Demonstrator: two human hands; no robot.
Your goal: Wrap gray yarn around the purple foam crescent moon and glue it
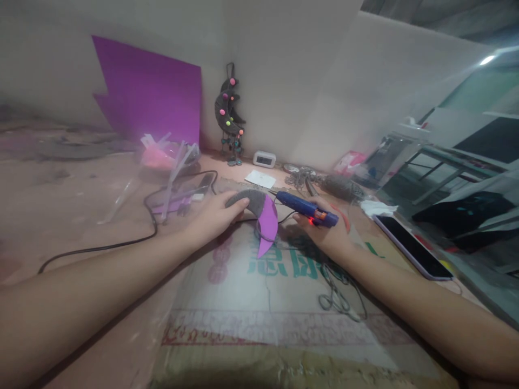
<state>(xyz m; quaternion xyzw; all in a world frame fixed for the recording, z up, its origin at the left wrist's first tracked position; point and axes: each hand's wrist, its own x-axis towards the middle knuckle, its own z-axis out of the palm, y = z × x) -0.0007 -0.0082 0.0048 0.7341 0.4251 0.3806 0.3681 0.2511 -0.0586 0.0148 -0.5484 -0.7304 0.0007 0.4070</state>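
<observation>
My left hand (pixel 225 210) is closed on a crescent moon cutout (pixel 268 224). Grey cord or yarn covers the crescent's upper part, and its lower part is bare purple, ending in a point. A loose strand of grey cord (pixel 265 237) hangs across the purple part. My right hand (pixel 324 229) grips a blue hot glue gun (pixel 304 205) with a red light glowing on it. The gun's nozzle points left, close to the top of the crescent. Both hands are above a printed cardboard sheet (pixel 259 292).
Against the wall stand a purple sheet (pixel 158 97) and a decorated grey moon hanging (pixel 230 111). A small white digital clock (pixel 264 159) sits behind the hands. Tangled grey cord (pixel 336 297) lies on the cardboard. To the right are a phone (pixel 411 246) and a clear jug (pixel 393 151).
</observation>
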